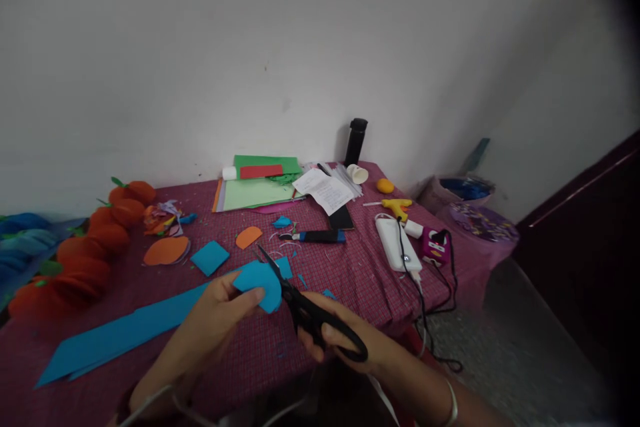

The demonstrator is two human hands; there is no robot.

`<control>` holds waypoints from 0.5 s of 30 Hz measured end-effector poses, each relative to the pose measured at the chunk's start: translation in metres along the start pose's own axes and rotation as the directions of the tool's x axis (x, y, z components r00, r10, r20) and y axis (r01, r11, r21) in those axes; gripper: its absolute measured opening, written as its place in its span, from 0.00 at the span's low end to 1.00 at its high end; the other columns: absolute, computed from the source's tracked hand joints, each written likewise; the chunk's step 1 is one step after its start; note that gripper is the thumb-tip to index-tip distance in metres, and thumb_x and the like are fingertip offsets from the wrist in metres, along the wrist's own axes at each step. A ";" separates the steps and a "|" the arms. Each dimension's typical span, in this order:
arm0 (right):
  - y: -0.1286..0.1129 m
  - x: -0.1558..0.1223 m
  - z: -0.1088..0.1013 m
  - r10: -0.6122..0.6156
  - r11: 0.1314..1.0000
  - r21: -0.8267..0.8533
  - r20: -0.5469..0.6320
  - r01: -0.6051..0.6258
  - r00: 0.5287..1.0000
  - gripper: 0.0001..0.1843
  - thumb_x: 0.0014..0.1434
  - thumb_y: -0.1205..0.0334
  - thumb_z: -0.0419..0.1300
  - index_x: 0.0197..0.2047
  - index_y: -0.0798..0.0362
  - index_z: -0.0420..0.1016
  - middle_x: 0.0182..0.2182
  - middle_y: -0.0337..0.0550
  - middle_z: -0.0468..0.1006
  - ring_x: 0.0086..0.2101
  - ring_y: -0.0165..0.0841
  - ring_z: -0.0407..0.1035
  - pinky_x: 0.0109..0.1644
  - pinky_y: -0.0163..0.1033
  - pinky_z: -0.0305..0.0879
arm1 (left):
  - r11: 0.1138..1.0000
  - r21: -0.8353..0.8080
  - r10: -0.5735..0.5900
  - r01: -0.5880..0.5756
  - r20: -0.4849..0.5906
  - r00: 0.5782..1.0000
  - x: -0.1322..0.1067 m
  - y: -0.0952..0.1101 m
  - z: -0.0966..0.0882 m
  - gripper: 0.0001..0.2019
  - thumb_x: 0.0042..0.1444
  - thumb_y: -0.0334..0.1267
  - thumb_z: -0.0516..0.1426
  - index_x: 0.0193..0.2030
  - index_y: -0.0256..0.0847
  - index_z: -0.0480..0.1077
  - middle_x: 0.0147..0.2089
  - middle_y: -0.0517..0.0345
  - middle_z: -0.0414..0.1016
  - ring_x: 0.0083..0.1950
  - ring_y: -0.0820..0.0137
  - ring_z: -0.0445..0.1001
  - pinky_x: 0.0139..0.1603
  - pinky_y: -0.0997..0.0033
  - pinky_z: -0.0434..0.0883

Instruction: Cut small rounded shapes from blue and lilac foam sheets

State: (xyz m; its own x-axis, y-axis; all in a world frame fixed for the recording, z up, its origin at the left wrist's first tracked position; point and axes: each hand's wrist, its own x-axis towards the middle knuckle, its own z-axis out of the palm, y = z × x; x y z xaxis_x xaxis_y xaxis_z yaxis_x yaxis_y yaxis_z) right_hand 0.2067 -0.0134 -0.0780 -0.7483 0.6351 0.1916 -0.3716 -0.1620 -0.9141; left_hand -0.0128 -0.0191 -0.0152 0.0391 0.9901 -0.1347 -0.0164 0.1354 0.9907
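Observation:
Between the thumb and fingers of my left hand (225, 310) is a piece of blue paper (267, 288) with a rounded edge. My right hand (345, 330) grips black-handled scissors (313, 317), their blades parted and lying against the right edge of that paper. Below and to the left, long blue paper strips (125, 333) lie on the table, partly hidden behind my left forearm. A blue paper square (210, 257) and an orange half-round paper piece (249, 237) rest beyond my hands, with small blue scraps around them.
Orange paper pumpkins (107, 233) line the left side. Farther back are coloured sheets (255, 192), a written paper (325, 191), a paper cup (357, 174) and a black bottle (355, 141). At right sit a yellow glue gun (397, 206), a white power bank (395, 243) and trailing cables.

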 end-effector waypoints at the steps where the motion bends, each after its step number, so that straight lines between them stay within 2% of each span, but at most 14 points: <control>1: -0.001 -0.001 0.000 -0.007 1.000 -0.003 0.000 0.007 1.000 0.35 0.56 0.38 0.60 0.55 0.58 0.67 0.29 0.37 0.65 0.24 0.23 0.59 0.27 0.30 0.53 | 1.000 -0.003 0.001 -0.001 0.003 1.000 0.000 0.000 0.002 0.07 0.47 0.40 0.64 0.24 0.40 0.74 0.24 0.61 0.74 0.28 0.71 0.67 0.34 0.72 0.67; 9: -0.001 -0.004 0.002 -0.037 0.998 -0.044 -0.057 0.034 0.998 0.38 0.56 0.38 0.61 0.59 0.57 0.66 0.25 0.34 0.62 0.23 0.23 0.55 0.26 0.31 0.50 | 0.999 0.023 0.034 -0.034 -0.007 0.999 0.000 -0.001 0.006 0.08 0.47 0.40 0.63 0.24 0.40 0.73 0.24 0.61 0.73 0.28 0.71 0.67 0.34 0.72 0.66; 15: -0.003 -0.005 0.003 -0.001 0.999 -0.049 -0.077 -0.003 0.997 0.40 0.53 0.36 0.63 0.60 0.55 0.66 0.28 0.37 0.66 0.25 0.25 0.57 0.27 0.33 0.52 | 0.993 0.083 0.086 -0.084 -0.018 0.996 0.000 -0.002 0.005 0.07 0.49 0.41 0.63 0.26 0.40 0.74 0.26 0.61 0.74 0.30 0.70 0.68 0.36 0.71 0.67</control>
State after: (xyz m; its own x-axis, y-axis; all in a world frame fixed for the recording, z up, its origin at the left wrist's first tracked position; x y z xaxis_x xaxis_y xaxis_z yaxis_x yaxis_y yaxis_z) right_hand 0.2105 -0.0183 -0.0754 -0.7032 0.6918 0.1642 -0.3419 -0.1265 -0.9312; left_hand -0.0081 -0.0199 -0.0173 0.0197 0.9986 -0.0495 0.0633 0.0481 0.9968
